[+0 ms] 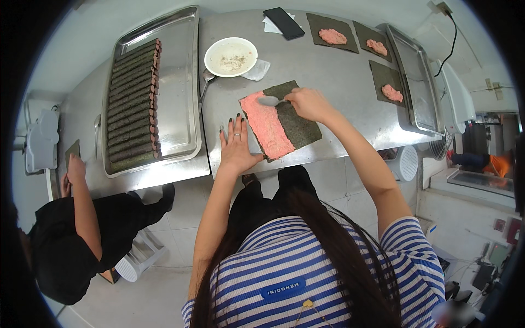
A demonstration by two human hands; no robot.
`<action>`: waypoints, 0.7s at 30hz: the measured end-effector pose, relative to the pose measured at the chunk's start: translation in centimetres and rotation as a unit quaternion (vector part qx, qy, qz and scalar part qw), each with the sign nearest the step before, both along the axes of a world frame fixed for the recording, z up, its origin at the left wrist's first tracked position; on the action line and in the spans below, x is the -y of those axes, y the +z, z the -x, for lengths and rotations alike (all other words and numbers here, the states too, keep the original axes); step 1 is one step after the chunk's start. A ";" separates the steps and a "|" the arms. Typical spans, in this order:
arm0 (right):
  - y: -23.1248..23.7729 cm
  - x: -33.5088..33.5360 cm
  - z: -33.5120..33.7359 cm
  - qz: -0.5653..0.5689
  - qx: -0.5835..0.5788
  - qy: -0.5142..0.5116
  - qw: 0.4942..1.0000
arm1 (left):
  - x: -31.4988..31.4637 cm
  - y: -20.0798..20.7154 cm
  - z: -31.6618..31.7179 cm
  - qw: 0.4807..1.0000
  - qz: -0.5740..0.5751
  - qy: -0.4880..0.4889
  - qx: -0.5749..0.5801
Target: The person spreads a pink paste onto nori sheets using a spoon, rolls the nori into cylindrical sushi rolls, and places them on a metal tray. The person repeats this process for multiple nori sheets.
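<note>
A dark green nori sheet (303,123) lies on the steel table in front of me. Pink minced meat (265,128) is spread over its left half in a wide band. My right hand (309,104) is closed around the handle of a spoon (268,101), whose bowl rests on the upper part of the pink layer. Flat beside the sheet's left edge, my left hand (238,147) has its fingers spread, and its thumb reaches the lower left corner. Above the sheet stands a white bowl (231,57) with pale residue inside.
Left of me, a steel tray (190,109) holds a row of nori rolls (131,109). A second spoon (206,85) lies by the bowl. Several nori sheets with pink mounds (332,36), a phone (284,23) and another tray (418,82) sit farther off. A co-worker (82,218) stands at left.
</note>
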State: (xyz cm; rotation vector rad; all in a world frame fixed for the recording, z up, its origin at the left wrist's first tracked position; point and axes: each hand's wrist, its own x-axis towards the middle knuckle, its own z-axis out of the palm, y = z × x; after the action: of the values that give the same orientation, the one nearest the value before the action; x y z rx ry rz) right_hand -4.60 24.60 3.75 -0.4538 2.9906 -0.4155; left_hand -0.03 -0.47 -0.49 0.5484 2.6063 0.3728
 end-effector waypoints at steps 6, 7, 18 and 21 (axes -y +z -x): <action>0.3 0.9 -3.4 -0.048 0.080 0.049 0.994 | 0.3 -0.2 -0.2 1.000 0.000 0.000 -0.005; 0.6 0.9 -4.5 -0.049 0.098 0.047 0.993 | 0.3 -0.3 -0.1 1.000 0.003 0.000 -0.004; 2.0 -0.4 -7.8 0.051 0.093 0.051 0.993 | 0.1 0.0 -0.1 1.000 0.001 0.002 -0.001; 1.5 1.4 -8.8 -0.023 0.117 0.033 0.992 | 0.2 -0.2 -0.1 1.000 -0.008 0.004 -0.005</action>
State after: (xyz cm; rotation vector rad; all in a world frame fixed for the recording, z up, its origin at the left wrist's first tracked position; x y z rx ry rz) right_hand 4.19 23.24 5.26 -0.4632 2.7450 -0.3647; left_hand 0.07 -0.70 -0.70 0.5475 2.6181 0.3959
